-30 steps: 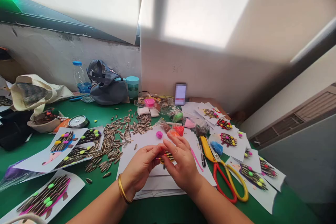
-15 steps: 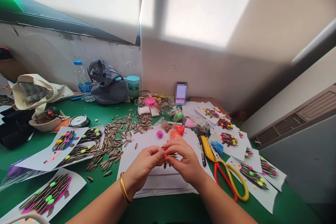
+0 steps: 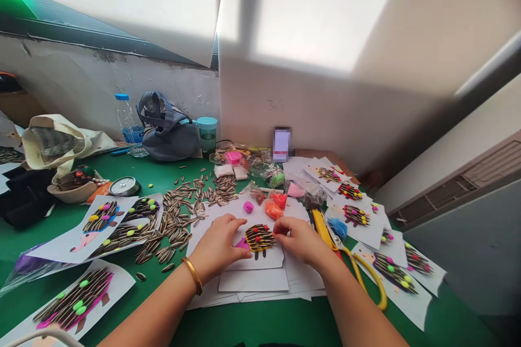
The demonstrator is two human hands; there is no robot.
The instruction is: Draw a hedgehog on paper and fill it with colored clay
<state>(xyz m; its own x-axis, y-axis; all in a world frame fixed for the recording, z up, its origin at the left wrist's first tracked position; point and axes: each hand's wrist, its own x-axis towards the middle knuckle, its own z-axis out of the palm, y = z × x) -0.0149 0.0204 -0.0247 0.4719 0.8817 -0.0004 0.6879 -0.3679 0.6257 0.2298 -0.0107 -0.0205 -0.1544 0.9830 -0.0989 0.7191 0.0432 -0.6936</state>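
Fingers (image 3: 240,223) spread, both hands (image 3: 217,244) (image 3: 299,238) touching seed hedgehog card (image 3: 259,238)

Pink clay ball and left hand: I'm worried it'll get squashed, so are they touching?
Apart. The head view shows the pink clay ball sitting on white paper, with bare paper between it and the left hand.

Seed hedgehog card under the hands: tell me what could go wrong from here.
The right hand is right at the edge of the seed hedgehog card, so it could dislodge seeds not yet firmly set. The left hand lies close to the loose sunflower seeds, and might sweep them onto the work.
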